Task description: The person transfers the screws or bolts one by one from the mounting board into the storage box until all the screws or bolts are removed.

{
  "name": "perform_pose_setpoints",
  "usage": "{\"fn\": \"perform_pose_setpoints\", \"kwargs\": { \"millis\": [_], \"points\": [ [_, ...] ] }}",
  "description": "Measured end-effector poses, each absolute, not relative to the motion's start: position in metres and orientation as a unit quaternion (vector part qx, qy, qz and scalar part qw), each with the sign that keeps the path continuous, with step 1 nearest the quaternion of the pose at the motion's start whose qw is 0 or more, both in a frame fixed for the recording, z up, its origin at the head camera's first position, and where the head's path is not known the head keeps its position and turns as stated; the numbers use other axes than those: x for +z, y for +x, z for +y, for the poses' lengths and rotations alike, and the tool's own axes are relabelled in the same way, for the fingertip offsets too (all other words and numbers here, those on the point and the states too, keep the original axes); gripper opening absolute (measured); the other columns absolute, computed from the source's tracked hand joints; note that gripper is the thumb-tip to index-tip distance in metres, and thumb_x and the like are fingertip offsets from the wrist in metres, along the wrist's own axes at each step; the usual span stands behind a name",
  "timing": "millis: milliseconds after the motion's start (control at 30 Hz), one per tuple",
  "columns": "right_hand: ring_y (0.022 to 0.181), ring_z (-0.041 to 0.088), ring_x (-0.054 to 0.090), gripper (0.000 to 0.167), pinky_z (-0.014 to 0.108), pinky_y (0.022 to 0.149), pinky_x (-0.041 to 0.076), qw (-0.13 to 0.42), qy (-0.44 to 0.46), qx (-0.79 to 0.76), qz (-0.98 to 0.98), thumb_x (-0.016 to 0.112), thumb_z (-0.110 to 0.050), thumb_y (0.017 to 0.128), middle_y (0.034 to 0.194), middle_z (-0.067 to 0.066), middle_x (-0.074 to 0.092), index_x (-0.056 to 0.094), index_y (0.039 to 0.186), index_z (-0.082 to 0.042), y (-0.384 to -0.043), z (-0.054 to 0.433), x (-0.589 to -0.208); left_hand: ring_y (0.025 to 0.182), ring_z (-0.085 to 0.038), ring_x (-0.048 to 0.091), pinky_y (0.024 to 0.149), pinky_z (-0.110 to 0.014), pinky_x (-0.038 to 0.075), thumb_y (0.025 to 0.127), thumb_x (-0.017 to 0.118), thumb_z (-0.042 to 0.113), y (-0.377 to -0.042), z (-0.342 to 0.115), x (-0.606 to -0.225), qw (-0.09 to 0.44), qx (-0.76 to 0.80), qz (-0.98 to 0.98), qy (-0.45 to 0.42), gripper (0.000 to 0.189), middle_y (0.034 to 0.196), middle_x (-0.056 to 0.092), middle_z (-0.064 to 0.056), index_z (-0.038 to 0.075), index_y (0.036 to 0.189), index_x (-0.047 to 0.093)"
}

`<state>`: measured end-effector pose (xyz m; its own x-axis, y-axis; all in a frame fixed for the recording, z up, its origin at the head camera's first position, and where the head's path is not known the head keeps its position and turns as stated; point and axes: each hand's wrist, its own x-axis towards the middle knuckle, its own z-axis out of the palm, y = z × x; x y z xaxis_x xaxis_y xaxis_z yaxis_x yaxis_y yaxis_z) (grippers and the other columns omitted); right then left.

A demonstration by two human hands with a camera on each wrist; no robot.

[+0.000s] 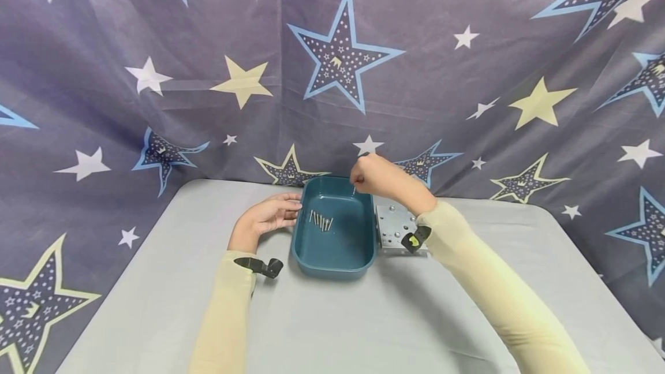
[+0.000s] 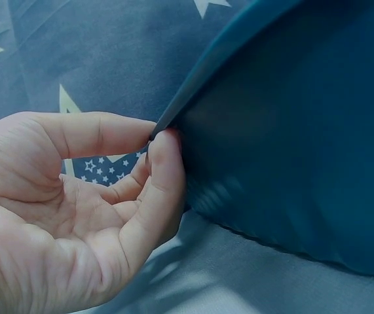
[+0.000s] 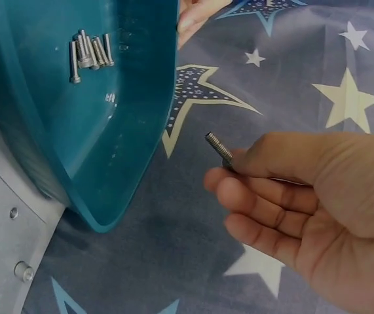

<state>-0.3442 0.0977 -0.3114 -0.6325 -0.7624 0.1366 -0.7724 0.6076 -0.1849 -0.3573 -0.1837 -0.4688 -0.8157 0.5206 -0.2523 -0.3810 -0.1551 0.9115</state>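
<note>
A teal plastic tray [image 1: 332,273] stands on the table, and several socket-head screws [image 3: 90,52] lie in a row on its floor, left of the middle. My left hand [image 1: 271,212] pinches the tray's left rim between thumb and forefinger, which the left wrist view shows up close. Over the far right corner of the tray, my right hand [image 1: 378,178] holds one threaded screw [image 3: 219,149] between thumb and fingertips. The screw's threaded end points out past the fingers, while its head is mostly covered by them.
Against the tray's right side lies a silver metal plate [image 1: 396,225] with holes and several screws set in it, partly under my right forearm. The table [image 1: 332,328] has a light cloth, and a grey star-patterned curtain [image 1: 249,27] hangs close behind it.
</note>
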Motion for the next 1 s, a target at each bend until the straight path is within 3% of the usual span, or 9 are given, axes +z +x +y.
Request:
{"fn": "perform_pose_setpoints", "kwargs": {
  "millis": [133,433,633,767,867,1000],
  "points": [
    [0.055,0.011,0.021,0.047,0.028,0.064,0.031,0.009,0.426,0.103,-0.899,0.060,0.012,0.083,0.057,-0.006,0.024,0.035,0.056,-0.018,-0.350,0.090,-0.317,0.087,-0.008,0.066,0.078,-0.024,0.057,0.104,0.045,0.000,-0.358,-0.185,-0.468,0.297,0.758,0.578,0.060,0.038,0.098,0.068,0.002,-0.005,0.141,0.036],
    [0.055,0.011,0.015,0.047,0.026,0.057,0.018,-0.050,0.409,0.107,-0.905,0.054,0.014,0.082,0.057,-0.006,0.017,0.031,0.055,-0.017,-0.355,0.076,-0.334,0.081,-0.007,0.066,0.074,-0.023,0.057,0.104,0.045,-0.001,-0.358,-0.185,-0.468,0.298,0.765,0.567,0.063,0.037,0.094,0.069,0.002,-0.005,0.140,0.037],
    [0.054,0.010,0.017,0.046,0.025,0.056,0.022,-0.070,0.397,0.091,-0.911,0.054,0.014,0.081,0.053,-0.007,0.022,0.036,0.052,-0.017,-0.360,0.069,-0.343,0.080,-0.007,0.066,0.074,-0.023,0.057,0.104,0.044,-0.001,-0.358,-0.184,-0.468,0.299,0.765,0.567,0.063,0.040,0.094,0.069,0.002,-0.006,0.142,0.033],
    [0.047,0.007,0.035,0.036,0.021,0.053,0.033,-0.090,0.376,0.080,-0.919,0.052,0.015,0.079,0.049,-0.003,0.047,0.056,0.053,-0.009,-0.365,0.064,-0.350,0.082,-0.007,0.066,0.075,-0.023,0.056,0.104,0.044,-0.001,-0.358,-0.184,-0.468,0.298,0.764,0.569,0.064,0.044,0.095,0.069,0.002,-0.008,0.145,0.030],
    [0.048,0.006,0.050,0.028,0.020,0.051,0.039,-0.110,0.359,0.066,-0.924,0.053,0.014,0.080,0.056,0.002,0.064,0.073,0.065,0.000,-0.368,0.059,-0.355,0.082,-0.007,0.066,0.075,-0.023,0.056,0.104,0.045,0.000,-0.359,-0.183,-0.470,0.298,0.763,0.570,0.063,0.044,0.096,0.069,0.002,-0.008,0.145,0.031],
    [0.053,0.016,0.065,0.025,0.019,0.052,0.043,-0.137,0.341,0.057,-0.928,0.055,0.011,0.085,0.067,0.009,0.073,0.078,0.080,0.003,-0.370,0.052,-0.362,0.080,-0.007,0.066,0.074,-0.023,0.056,0.104,0.045,-0.001,-0.360,-0.184,-0.471,0.299,0.762,0.571,0.060,0.042,0.095,0.068,0.002,-0.007,0.144,0.033]
  ]
}}
